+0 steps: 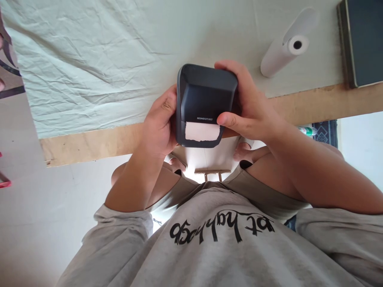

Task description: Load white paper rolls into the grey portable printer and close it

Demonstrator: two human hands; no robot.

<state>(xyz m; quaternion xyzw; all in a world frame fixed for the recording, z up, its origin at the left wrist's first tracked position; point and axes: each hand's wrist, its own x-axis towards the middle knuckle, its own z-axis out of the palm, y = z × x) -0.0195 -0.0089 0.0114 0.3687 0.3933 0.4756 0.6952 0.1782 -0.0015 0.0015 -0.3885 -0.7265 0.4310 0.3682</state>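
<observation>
Both hands are clasping a small dark grey plastic label printer with rounded corners, each one curled closed against a side of its body. On the picture's left side, the left hand is pressing its palm and thumb against the printer's edge, with its fingers wrapping out of sight behind. On the picture's right side, the right hand is curving over the far top corner while its thumb is lying across the lower front, just beside the paper slot. A short strip of pale pink-white paper with a ragged torn edge is sticking out of that slot, under small white lettering on the casing. The printer is being held in the air just over the bare wooden edge of the table, above the person's lap, and its slot end is pointing toward the person's body, with its long axis running from the table toward the chest. Farther out, a wrinkled pale green cloth is covering the tabletop, and a white paper roll is lying on its side well apart from the printer, near a dark flat board at the corner.
</observation>
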